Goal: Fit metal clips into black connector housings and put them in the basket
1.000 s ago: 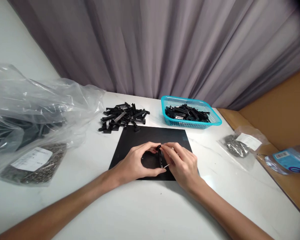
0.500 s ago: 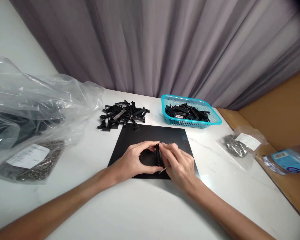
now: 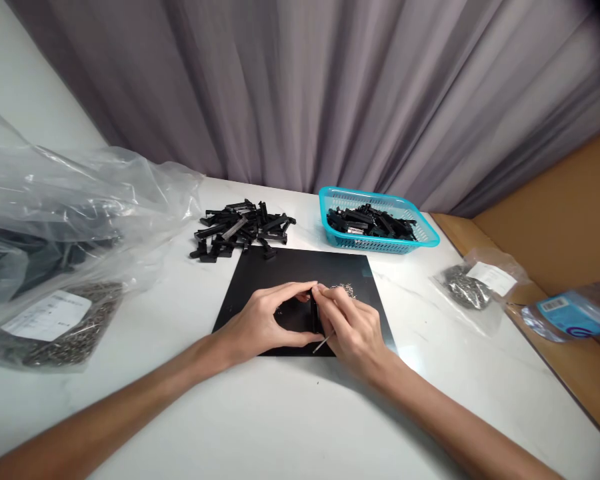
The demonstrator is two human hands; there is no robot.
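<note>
Between the thumb and fingers of my left hand (image 3: 265, 317) stands a narrow black plastic piece (image 3: 315, 312), gripped at its far and near ends. My right hand (image 3: 353, 327) is closed close against its right side, fingertips meeting the piece near its far end. A thin metal rod (image 3: 323, 343) pokes out from under the right hand's curled fingers. Both hands are over a black mat (image 3: 300, 263). Small shiny metal parts (image 3: 347, 289) lie on the mat just beyond the right hand.
Loose black plastic pieces (image 3: 240, 230) are heaped behind the mat. A blue basket (image 3: 430, 237) holds more. Bags of small metal parts lie left (image 3: 75, 333) and right (image 3: 467, 287), beside a large clear plastic bag (image 3: 130, 187). A labelled bottle (image 3: 575, 313) lies at far right.
The black piece has turned slightly in my fingers, showing a smoother side. My hands have barely moved, and the whole view has shifted a little.
</note>
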